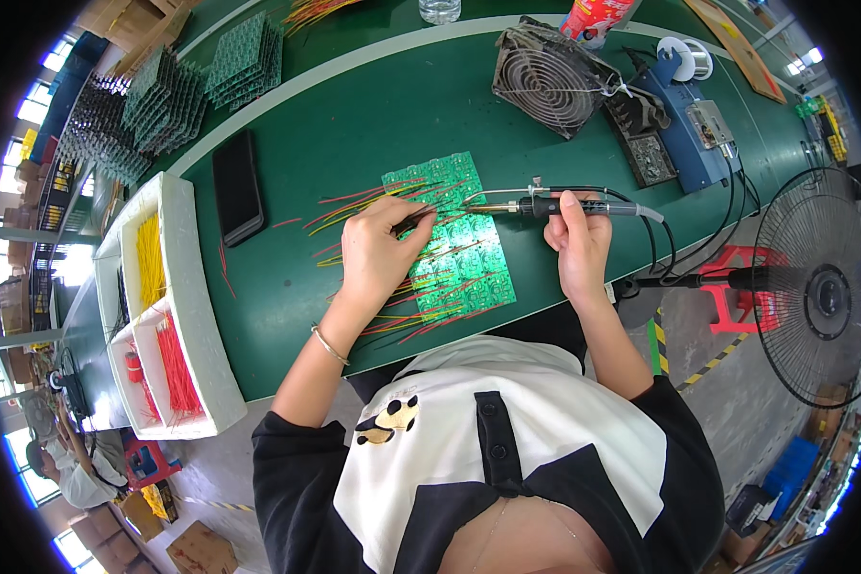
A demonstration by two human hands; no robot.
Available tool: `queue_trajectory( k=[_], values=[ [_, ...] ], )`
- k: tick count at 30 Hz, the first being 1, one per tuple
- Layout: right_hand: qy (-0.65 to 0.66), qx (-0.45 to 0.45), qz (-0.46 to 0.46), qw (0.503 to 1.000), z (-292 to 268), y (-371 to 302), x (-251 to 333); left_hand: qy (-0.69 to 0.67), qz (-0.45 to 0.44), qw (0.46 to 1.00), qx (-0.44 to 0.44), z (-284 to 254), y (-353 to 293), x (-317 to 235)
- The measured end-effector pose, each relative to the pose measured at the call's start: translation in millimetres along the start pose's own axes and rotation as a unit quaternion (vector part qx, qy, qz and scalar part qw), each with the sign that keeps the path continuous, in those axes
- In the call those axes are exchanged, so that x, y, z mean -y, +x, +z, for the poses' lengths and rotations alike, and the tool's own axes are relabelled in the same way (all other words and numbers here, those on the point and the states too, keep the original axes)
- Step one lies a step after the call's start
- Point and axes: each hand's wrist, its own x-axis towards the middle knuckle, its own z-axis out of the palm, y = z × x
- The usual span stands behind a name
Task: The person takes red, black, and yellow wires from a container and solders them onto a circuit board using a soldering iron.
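Note:
My right hand is wrapped round the handle of a soldering iron, its thumb on top. The iron points left, and its tip is over the upper part of a panel of green circuit boards. A thin metal feed tube runs along the iron toward the tip. My left hand is closed in a pinch over the panel's left side, on what look like black wires; the fingers partly hide them. Red, yellow and black wires stick out leftward from the boards.
A white foam box with yellow and red wires stands left, beside a black phone. Stacked circuit boards are at back left. A small fan, blue soldering unit and solder spool stand back right. A floor fan is far right.

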Motion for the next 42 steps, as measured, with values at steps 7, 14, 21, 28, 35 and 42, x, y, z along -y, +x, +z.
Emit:
queue_trajectory(
  k=[7,14,21,28,35,42],
  values=[
    [-0.002,-0.001,-0.004,1.000,-1,0,1,0.010,0.002,1.000,0.009,-4,1,-4],
    [0.036,-0.028,-0.011,0.999,-9,1,5,0.011,0.012,0.997,-0.081,-37,14,8],
    [0.067,-0.040,-0.010,0.997,-23,-10,11,-0.018,-0.051,0.990,-0.127,-69,-3,-9],
    [0.065,-0.032,-0.005,0.997,-25,-18,11,-0.296,-0.102,0.949,-0.040,-41,-30,-26],
    [0.062,-0.021,0.002,0.998,-26,-22,8,-0.183,-0.184,0.965,0.029,-17,-39,-27],
    [0.016,-0.033,0.006,0.999,-18,-25,7,-0.121,-0.169,0.978,-0.001,-8,-32,-26]
  ],
)
